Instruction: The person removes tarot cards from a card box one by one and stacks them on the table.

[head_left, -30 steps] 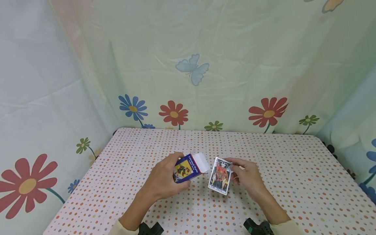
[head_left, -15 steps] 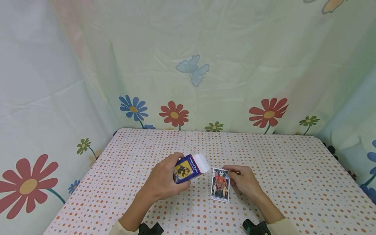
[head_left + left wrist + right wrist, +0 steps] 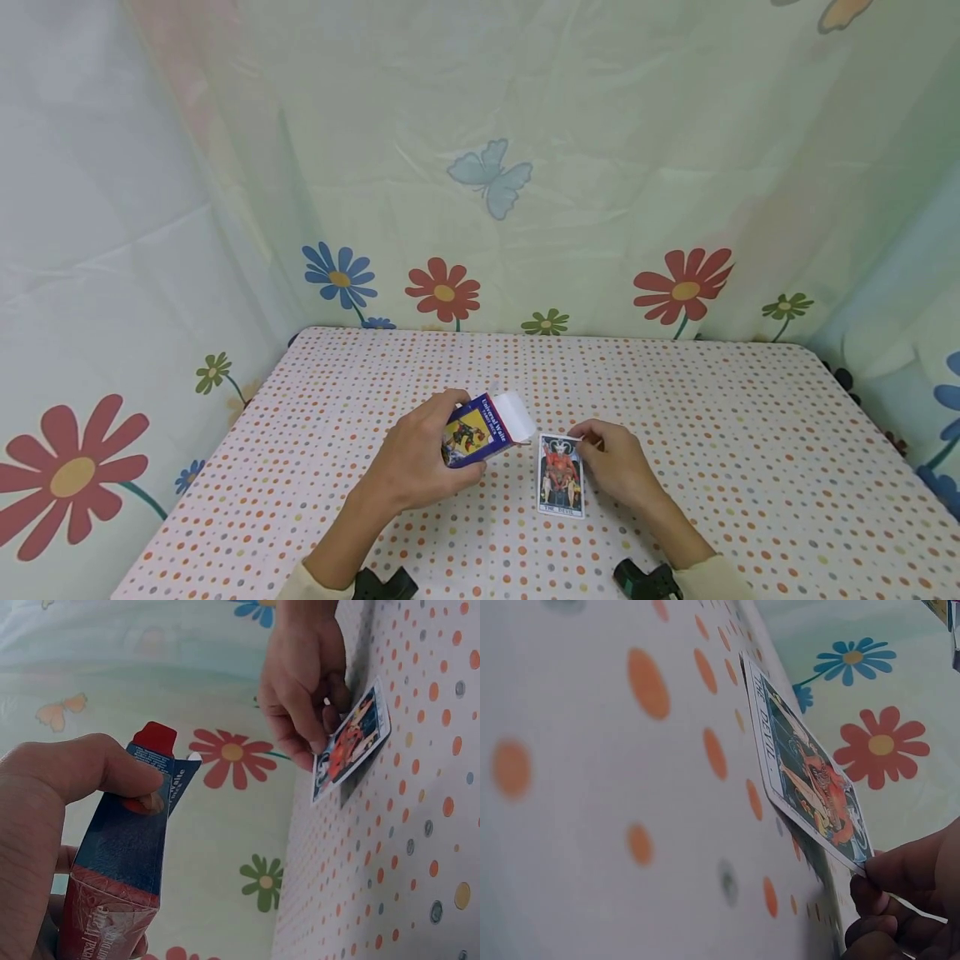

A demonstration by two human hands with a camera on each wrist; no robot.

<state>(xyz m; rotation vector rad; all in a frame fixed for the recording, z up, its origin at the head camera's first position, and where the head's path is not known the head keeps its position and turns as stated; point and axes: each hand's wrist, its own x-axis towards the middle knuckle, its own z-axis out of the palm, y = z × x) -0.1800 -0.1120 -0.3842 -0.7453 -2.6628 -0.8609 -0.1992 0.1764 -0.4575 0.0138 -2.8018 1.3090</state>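
Observation:
My left hand (image 3: 420,454) grips a blue tarot card box (image 3: 476,429) printed "Universal Waite", its white top flap (image 3: 513,417) raised toward the right. In the left wrist view, the thumb lies along the side of the box (image 3: 124,840); the box's inside is hidden. Just right of the box, my right hand (image 3: 618,462) pinches a tarot card (image 3: 560,479) by its upper right corner, between thumb and fingers. The card is face up and shows "The Devil". From the right wrist view, the card (image 3: 810,769) tilts just above the tabletop, its lettered end nearest the surface.
Both hands work over a table with a dotted cloth (image 3: 750,450). A flowered curtain (image 3: 585,208) hangs behind the table and along both sides. Each wrist bears a dark camera, such as the left wrist camera (image 3: 384,585).
My right hand has lowered the card toward the table and nearer to me, turning it more upright in the head view. The left hand and the box have stayed in place.

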